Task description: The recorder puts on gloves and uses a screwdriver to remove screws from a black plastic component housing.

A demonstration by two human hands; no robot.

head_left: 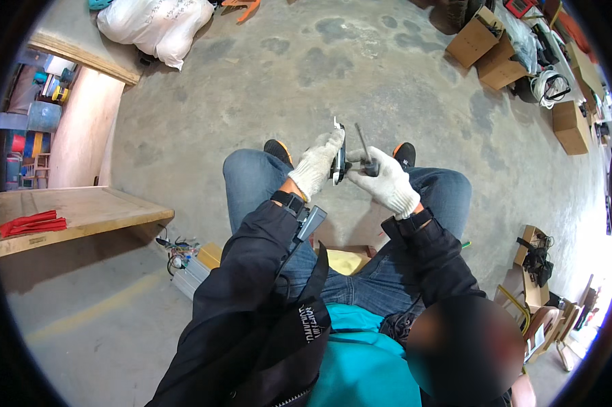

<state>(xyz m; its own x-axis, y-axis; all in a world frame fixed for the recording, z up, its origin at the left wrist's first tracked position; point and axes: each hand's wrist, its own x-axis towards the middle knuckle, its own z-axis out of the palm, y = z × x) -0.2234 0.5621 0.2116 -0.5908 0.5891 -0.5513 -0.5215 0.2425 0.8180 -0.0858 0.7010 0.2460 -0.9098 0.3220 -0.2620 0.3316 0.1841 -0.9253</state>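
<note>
My left hand (pixel 312 169), in a white knitted glove, grips a flat black-and-silver part (pixel 340 157) seen almost edge-on and held upright above the floor between my knees. Its exact kind does not show from this angle. To the right of it, my gloved right hand (pixel 387 183) is closed around a screwdriver (pixel 363 142). The thin shaft points away from me and leans slightly left, while the dark handle shows between the fingers. A narrow gap separates the shaft from the part. Right-hand fingertips come close to the part's near end; whether they touch it I cannot tell.
A low wooden table (pixel 82 211) with red cloth (pixel 33 223) stands at left, wires and a metal box (pixel 192 277) beside it. Cardboard boxes (pixel 473 41) line the right. A white sack (pixel 158 30) lies at the far left. My legs flank the hands.
</note>
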